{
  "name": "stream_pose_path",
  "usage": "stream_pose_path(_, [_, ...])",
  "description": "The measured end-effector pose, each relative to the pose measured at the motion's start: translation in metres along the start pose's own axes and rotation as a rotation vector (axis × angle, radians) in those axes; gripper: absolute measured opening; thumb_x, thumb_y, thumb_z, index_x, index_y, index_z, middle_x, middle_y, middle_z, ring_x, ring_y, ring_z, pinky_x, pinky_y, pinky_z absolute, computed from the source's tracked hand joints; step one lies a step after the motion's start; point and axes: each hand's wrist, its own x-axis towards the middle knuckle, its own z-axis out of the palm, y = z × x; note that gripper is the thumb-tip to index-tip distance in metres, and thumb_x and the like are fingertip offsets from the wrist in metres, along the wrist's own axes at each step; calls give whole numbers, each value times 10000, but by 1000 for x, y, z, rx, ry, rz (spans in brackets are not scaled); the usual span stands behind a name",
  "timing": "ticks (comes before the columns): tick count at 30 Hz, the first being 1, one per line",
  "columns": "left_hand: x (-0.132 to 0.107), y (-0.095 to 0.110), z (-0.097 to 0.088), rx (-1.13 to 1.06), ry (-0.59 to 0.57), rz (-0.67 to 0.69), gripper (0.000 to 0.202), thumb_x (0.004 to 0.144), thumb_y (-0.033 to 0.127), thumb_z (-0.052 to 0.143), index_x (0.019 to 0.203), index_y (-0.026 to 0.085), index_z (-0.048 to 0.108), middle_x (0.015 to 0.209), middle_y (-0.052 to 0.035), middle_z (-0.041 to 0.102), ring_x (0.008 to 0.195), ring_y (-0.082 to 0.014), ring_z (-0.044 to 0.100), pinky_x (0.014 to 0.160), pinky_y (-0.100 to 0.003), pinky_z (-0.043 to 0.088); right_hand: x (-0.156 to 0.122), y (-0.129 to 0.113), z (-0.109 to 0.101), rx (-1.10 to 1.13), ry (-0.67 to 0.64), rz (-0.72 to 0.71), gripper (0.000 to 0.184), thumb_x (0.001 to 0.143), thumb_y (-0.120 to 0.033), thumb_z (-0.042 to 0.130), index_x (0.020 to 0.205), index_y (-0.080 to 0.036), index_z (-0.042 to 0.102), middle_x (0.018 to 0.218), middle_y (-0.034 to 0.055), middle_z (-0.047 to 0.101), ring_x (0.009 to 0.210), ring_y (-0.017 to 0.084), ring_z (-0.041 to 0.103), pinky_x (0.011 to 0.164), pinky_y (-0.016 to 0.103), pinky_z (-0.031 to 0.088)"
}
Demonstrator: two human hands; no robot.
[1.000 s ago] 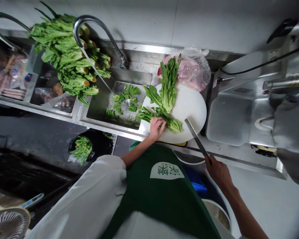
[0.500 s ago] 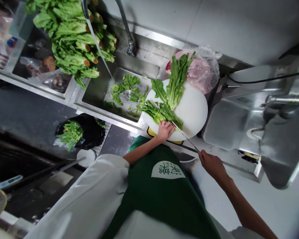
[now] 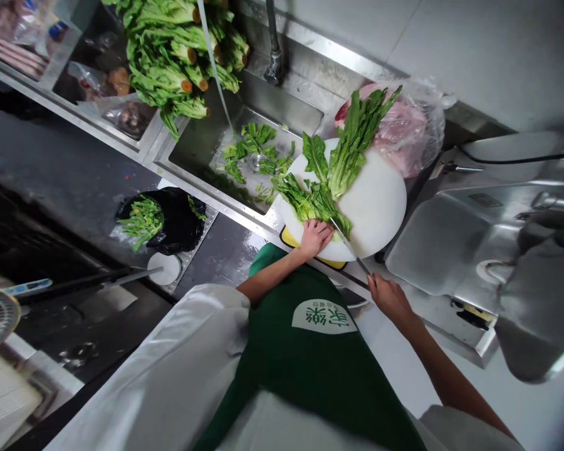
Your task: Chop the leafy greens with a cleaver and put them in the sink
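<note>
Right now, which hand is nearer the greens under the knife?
Left: the left hand is on the greens, holding them down. The right hand is farther off, beyond the board, gripping the knife.

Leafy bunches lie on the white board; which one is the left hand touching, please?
The lower bunch, where the knife is; the upper bunch lies untouched.

A: Near the wall (image 3: 348,31)?
B: Raw meat (image 3: 408,149) in a clear plastic bag (image 3: 433,94).
A: Left side?
B: Black plastic bag (image 3: 187,222).
A: Far right?
B: Black cable (image 3: 507,162), running to the frame edge.
</note>
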Motion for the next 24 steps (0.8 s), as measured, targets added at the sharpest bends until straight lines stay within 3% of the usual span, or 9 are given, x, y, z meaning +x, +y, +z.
stream_pose_path(6, [-2,-2,2,21,14,17,338,1047,377,412,1156,240,700,1087,-93,659,1035,-263,481,920,-462,321,-14,0,0,57,3,-21,374,1059,-392,281,976,-190,584,746,72,691,701,207,660,637,293,325])
stream_pose_path(12, [-4,-5,0,-3,27,31,325,1047,351,418,1071,225,717,1055,-92,672,1031,-248,503,930,-451,332,-6,-7,2,55,-9,7,351,1058,-375,301,1004,-176,585,779,98,708,721,214,678,641,297,328])
stream_pose_path(24, [-5,-7,-5,-6,-1,39,288,1039,321,442,1090,211,703,1087,-99,680,1075,-243,540,950,-453,344,-11,-22,0,102,-31,1,348,1061,-367,297,1008,-182,588,781,90,705,727,215,682,650,293,348])
